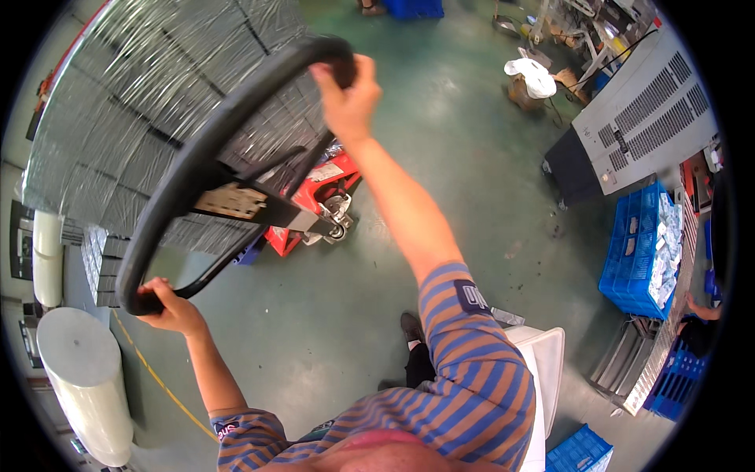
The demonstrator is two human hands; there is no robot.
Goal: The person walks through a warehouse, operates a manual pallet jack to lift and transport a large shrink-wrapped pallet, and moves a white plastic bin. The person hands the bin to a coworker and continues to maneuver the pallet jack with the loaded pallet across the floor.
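Observation:
In front of me I hold a large black frame [177,169], raised and tilted, with a thick rounded rim, dark metal bars and a pale, worn plate at its middle. Its exact kind I cannot make out. My left hand [171,308] is closed round the lower left end of the rim. Farther off, at the upper right end, the fingers of my right hand [351,98] wrap over it. Behind the frame stands a tall load wrapped in clear film [102,118]. A red pallet jack [329,179] shows partly past the bars.
Large pale rolls [82,354] stand on the left, near a yellow floor line [157,377]. To the right are a grey vented machine [645,110] and a blue crate [629,252] of white pieces. A white bin [548,354] stands beside my right side. Another person's hand [702,308] shows at the far right.

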